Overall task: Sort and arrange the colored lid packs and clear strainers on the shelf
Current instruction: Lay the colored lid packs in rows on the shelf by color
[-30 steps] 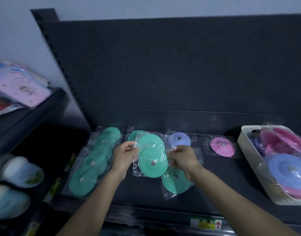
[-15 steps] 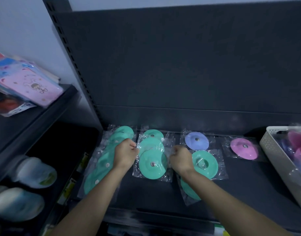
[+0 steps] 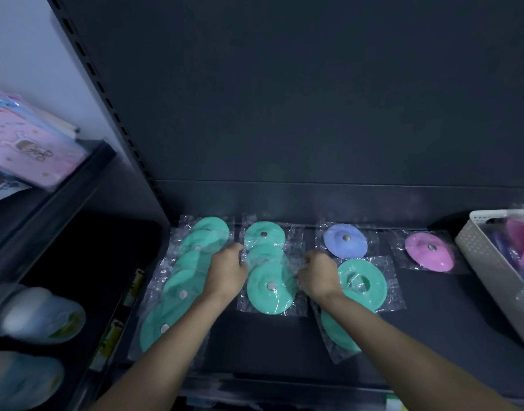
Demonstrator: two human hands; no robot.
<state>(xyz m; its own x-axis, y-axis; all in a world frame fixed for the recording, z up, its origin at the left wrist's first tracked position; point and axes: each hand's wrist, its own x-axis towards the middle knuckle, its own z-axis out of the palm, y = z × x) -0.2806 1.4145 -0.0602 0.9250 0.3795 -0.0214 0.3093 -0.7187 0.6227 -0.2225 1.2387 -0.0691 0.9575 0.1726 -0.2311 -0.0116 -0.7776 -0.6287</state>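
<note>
Green lid packs in clear bags lie on the dark shelf (image 3: 254, 348). A long left row (image 3: 180, 286) runs front to back. A middle column of three green lids (image 3: 269, 289) sits between my hands. My left hand (image 3: 226, 271) pinches the left edge of the middle bag, and my right hand (image 3: 317, 275) pinches its right edge, fingers curled. To the right, two more green lid packs (image 3: 363, 283) overlap. Behind them lies a purple-blue lid pack (image 3: 345, 241), and a pink lid pack (image 3: 429, 252) lies farther right.
A white perforated basket (image 3: 486, 256) with pink and blue lids stands at the right edge. On the left, a neighbouring rack holds pink packaged goods (image 3: 29, 149) above and pale rounded items (image 3: 38, 315) below. The shelf's dark back panel rises behind.
The view has shifted so the shelf contents sit further right. The green pack my hands held above the shelf now lies flat at the front of the middle column.
</note>
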